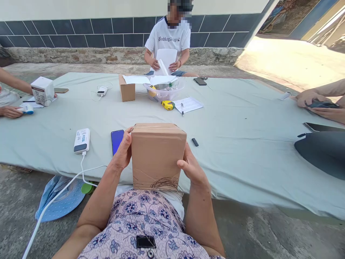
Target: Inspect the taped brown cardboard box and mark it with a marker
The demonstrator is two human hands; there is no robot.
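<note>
A tiled wall [102,32] stands behind a cloth-covered surface [242,122] outdoors. The left grip [124,150] and right grip [193,166] are both full, pressed against opposite sides of one box [156,154]. The box sits directly between them, neither hand nearer, at the near edge of the surface, in front of the patterned top [145,223]; whether it rests on anything I cannot tell. Its broad face turns toward the wearer, scribbled end down; the long axis seems to run upright, though its depth is mostly hidden. A phone [116,139] lies just beside the left grip, a power bank [82,141] farther left. A black stick [195,142] lies near the right grip. Beyond are a tape measure [168,105], a tub [173,94] and a co-worker [167,39] holding paper [169,55].
</note>
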